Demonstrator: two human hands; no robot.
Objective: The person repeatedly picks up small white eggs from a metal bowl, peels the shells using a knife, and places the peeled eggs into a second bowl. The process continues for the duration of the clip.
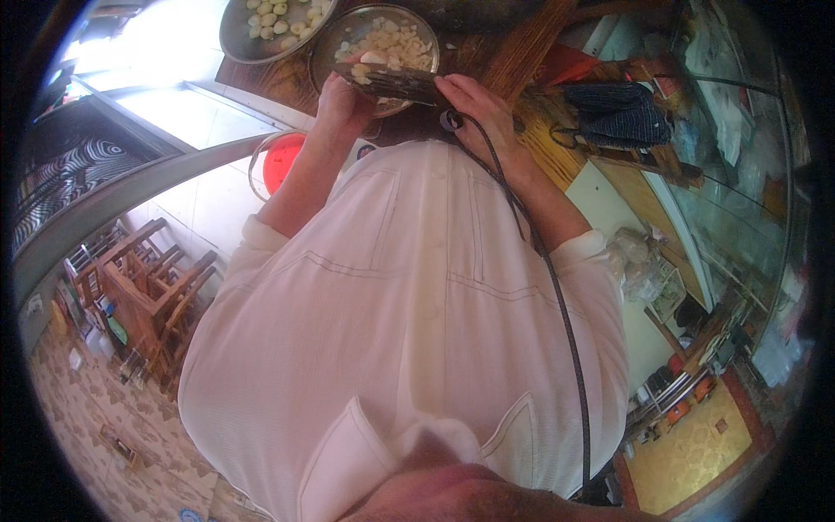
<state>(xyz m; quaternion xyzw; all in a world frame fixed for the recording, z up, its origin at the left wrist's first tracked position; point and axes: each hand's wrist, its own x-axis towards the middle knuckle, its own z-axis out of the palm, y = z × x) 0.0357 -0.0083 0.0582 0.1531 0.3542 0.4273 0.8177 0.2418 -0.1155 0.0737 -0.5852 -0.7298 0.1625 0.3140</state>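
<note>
My right hand (481, 107) is closed at the right end of a dark, flat blade, apparently a cleaver (408, 83). At its other end my left hand (347, 103) grips the blade, its fingers partly hidden. Pale pieces of what looks like garlic cling to the blade near the left hand. The blade is held across the near part of a round metal pan (432, 40). Inside that pan lie many sliced pale pieces (398, 40). A second metal pan (229, 44) beside it on the left holds whole peeled cloves or small bulbs (266, 18).
Both pans stand on a wooden table (287, 78). A red container (282, 162) is below my left forearm. A dark striped cloth (616, 114) lies to the right, near glass panels (737, 169). Wooden stools (147, 280) are stacked at the left. A black cord (564, 307) runs down my shirt.
</note>
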